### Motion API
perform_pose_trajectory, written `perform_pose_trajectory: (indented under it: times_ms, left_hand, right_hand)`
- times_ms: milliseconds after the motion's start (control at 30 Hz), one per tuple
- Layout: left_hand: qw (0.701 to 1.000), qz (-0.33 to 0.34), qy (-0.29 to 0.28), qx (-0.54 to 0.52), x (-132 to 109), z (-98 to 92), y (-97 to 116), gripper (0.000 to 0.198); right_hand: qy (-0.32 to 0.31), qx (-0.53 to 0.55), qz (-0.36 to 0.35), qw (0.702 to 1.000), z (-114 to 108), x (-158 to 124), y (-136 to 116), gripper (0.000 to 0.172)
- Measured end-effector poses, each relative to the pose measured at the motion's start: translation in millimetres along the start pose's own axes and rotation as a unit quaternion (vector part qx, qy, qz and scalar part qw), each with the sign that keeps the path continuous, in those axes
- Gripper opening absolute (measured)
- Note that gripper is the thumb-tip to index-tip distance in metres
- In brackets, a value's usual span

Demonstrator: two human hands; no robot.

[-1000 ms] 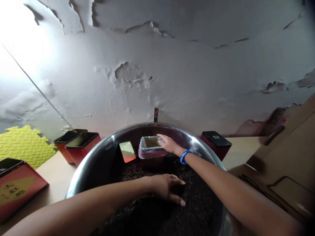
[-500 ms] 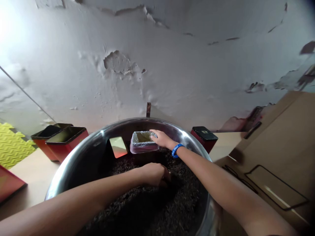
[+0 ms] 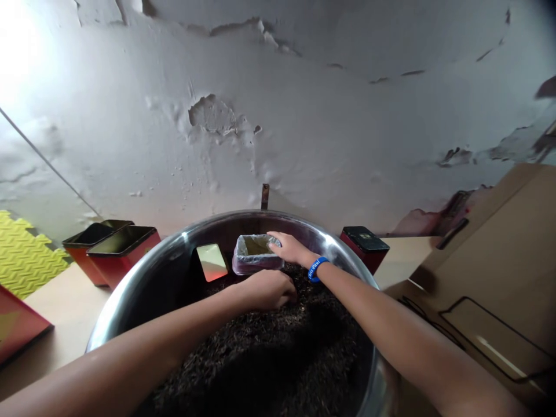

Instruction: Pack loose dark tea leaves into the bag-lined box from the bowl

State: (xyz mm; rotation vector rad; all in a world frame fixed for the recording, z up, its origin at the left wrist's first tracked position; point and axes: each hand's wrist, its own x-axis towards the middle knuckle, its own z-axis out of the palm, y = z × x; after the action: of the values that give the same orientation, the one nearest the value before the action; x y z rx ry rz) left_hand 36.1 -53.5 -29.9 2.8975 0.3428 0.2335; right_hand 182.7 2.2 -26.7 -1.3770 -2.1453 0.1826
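A large steel basin (image 3: 143, 272) in front of me is heaped with dark loose tea leaves (image 3: 278, 359). A small box lined with a clear plastic bag (image 3: 254, 255) stands in the leaves at the far side. My right hand (image 3: 289, 248), with a blue wristband, rests on the right rim of that lined box, fingers curled over its edge. My left hand (image 3: 267, 289) is closed into a fist on a handful of leaves, just in front of the box.
Two open red tins (image 3: 110, 252) stand left of the basin, and a closed red tin (image 3: 365, 243) stands to its right. A red lid (image 3: 17, 327) lies at the far left near a yellow foam mat (image 3: 21, 255). Cardboard boxes (image 3: 499, 278) fill the right. A peeling wall rises behind.
My left hand went from lying flat on the leaves to a closed fist and moved forward towards the lined box. My right hand stayed on the box rim.
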Motion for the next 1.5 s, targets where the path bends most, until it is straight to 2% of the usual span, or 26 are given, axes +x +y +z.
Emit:
perform_pose_trajectory:
  times_ms: [100,167,267,367,433,567,667,867,1033,1233,1400,1500]
  left_hand:
    - [0.999,-0.023,0.028,-0.023,-1.2,-18.6,-2.1,0.023]
    - [0.994,-0.057,0.082,-0.032,-3.3,-34.5,-6.6,0.023]
    - [0.973,-0.137,0.186,-0.024,-9.7,-55.9,-21.7,0.023]
    - [0.943,-0.231,0.238,-0.003,-18.5,-64.7,-44.1,0.024]
    - [0.934,-0.261,0.244,0.016,-23.6,-62.2,-59.1,0.023]
    - [0.932,-0.276,0.233,0.04,-27.9,-48.5,-79.6,0.021]
    - [0.932,-0.277,0.229,0.038,-26.6,-40.9,-84.8,0.022]
    - [0.94,-0.237,0.243,0.042,-22.2,-35.7,-76.2,0.026]
    - [0.937,-0.256,0.234,0.046,-20.6,-35.5,-65.8,0.03]
    - [0.936,-0.257,0.231,0.061,-21.4,-36.9,-65.2,0.031]
    - [0.933,-0.247,0.258,0.048,-22.6,-39.4,-65.7,0.035]
    - [0.92,-0.254,0.294,0.047,-22.1,-42.8,-64.1,0.037]
  right_hand:
    - [-0.002,-0.001,-0.001,1.0,-3.1,0.0,-1.4,0.044]
    - [-0.013,0.0,-0.006,1.0,-5.2,0.0,-0.9,0.043]
    - [-0.022,0.0,-0.016,1.0,-7.7,-0.3,1.2,0.041]
    - [-0.003,-0.01,-0.046,0.999,-9.3,-0.4,0.9,0.04]
    - [0.022,-0.013,-0.07,0.997,-10.2,0.0,-2.2,0.035]
    - [0.081,-0.009,-0.095,0.992,-11.9,0.5,-13.6,0.022]
    - [0.079,-0.015,-0.094,0.992,-11.9,-0.3,-22.3,0.02]
    - [0.048,-0.041,-0.086,0.994,-2.2,-4.5,-30.1,0.021]
    - [0.042,-0.052,-0.047,0.997,4.0,-6.7,-33.0,0.026]
    - [0.039,-0.05,-0.063,0.996,3.8,-6.8,-33.5,0.029]
    - [0.047,-0.059,-0.066,0.995,4.0,-8.1,-38.6,0.031]
    - [0.079,-0.077,-0.06,0.992,0.5,-6.7,-39.0,0.032]
